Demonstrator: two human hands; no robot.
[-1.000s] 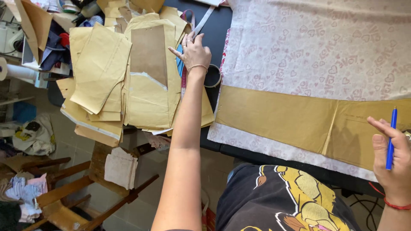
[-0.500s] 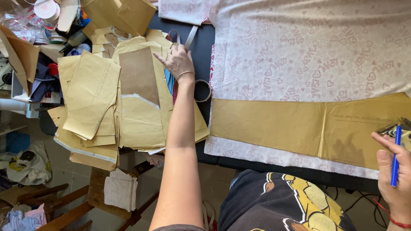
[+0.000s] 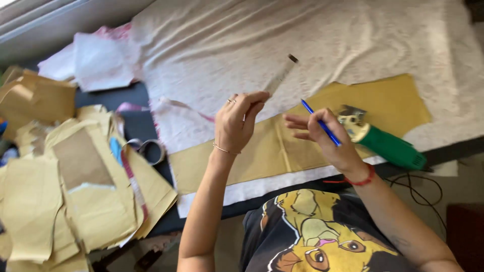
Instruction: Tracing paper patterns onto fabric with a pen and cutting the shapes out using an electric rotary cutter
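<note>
One broad sheet of pale printed fabric (image 3: 322,45) covers most of the dark desk (image 3: 108,98), reaching to its far right end. On the fabric's near part lies a long tan paper pattern piece (image 3: 282,151), its right end running out toward the desk edge. Left of the fabric, a heap of similar tan pattern pieces (image 3: 75,201) overlaps the desk's left end, with a pink measuring tape (image 3: 132,184) draped across it and a pair of scissors (image 3: 146,149) lying just beside the fabric edge. A green-handled electric cutter (image 3: 385,143) rests on the tan pattern piece, just right of the hands.

The left hand (image 3: 236,123) hovers over the pattern piece with fingers curled together, pinching the near end of a clear ruler (image 3: 281,75) that slants up and away over the fabric. The right hand (image 3: 322,136) sits close beside it, thumb and fingers closed on a blue pen (image 3: 320,122), whose tip points up-left toward the left hand. A red cord bracelet (image 3: 355,180) circles the right wrist, and a thin gold one (image 3: 225,148) the left.
</note>
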